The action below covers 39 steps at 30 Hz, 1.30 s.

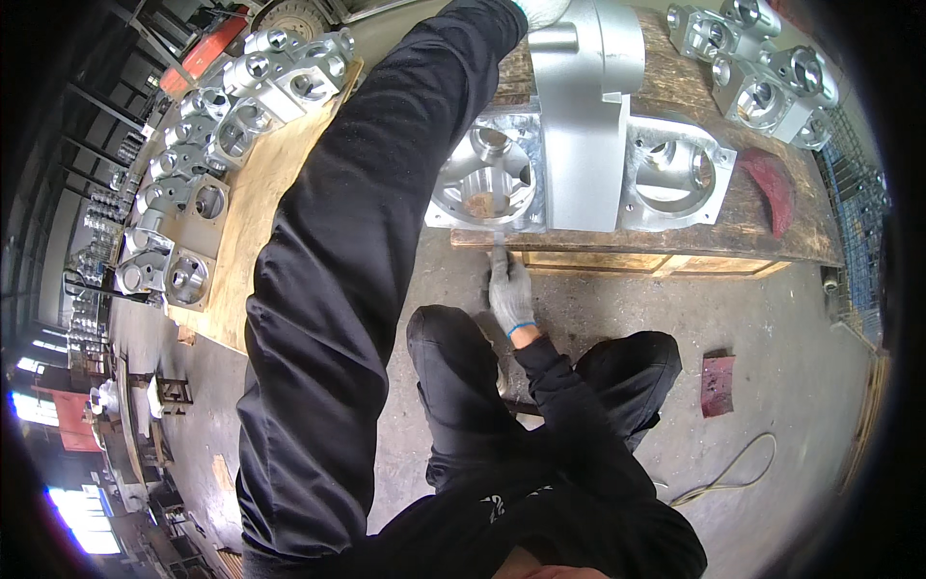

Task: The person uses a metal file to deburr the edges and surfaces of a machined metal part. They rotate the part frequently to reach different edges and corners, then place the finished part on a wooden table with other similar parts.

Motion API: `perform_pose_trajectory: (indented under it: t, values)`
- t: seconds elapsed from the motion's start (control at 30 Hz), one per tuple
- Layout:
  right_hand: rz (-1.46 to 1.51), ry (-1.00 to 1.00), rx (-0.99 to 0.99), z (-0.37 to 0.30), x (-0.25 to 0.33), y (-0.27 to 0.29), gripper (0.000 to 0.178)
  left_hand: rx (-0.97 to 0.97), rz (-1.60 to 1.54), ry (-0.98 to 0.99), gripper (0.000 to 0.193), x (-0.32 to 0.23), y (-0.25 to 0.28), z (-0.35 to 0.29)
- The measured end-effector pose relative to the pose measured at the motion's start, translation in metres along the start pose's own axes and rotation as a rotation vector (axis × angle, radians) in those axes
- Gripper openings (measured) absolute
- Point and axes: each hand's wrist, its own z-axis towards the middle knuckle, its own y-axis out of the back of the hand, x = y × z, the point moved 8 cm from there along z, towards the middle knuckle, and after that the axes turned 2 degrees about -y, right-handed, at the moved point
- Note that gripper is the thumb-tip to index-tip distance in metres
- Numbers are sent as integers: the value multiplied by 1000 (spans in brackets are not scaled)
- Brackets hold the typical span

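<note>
A large silver metal casting [584, 145] stands on the wooden bench, with a round-bored square flange on each side. My right hand [509, 294], in a grey work glove, is closed around the lower end of a narrow flat metal tool that looks like a file [499, 207]. The tool points up across the round opening of the left flange [533, 174]. At the upper edge of the view, my left hand [543, 12], also gloved, is by the far end of the casting. Its fingers are mostly cut off or hidden.
A curved dark-red piece [772, 188] lies on the wooden bench [810, 224] at right. More castings [772, 87] sit behind it. On the left, another wooden table [253, 222] carries several castings [207, 145]. A red sheet [717, 384] and a looped hose [738, 473] lie on the floor.
</note>
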Motion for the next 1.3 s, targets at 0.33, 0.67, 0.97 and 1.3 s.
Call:
perform_pose_trajectory:
  t: [0.33, 0.67, 0.97, 1.3]
  values:
    - [321, -39, -75, -14, -18, -30, 39, 83, 106, -48, 46, -8, 0, -1]
    - [-31, -252, 293, 5, 7, 4, 57, -55, -136, 77, 42, -9, 15, -10]
    - [-773, -195, 388, -82, 32, 116, 43, -173, -537, 162, 37, -42, 50, -65]
    - [-653, 40, 212, -97, 52, 77, 28, -256, -655, 93, 34, -92, 105, -143]
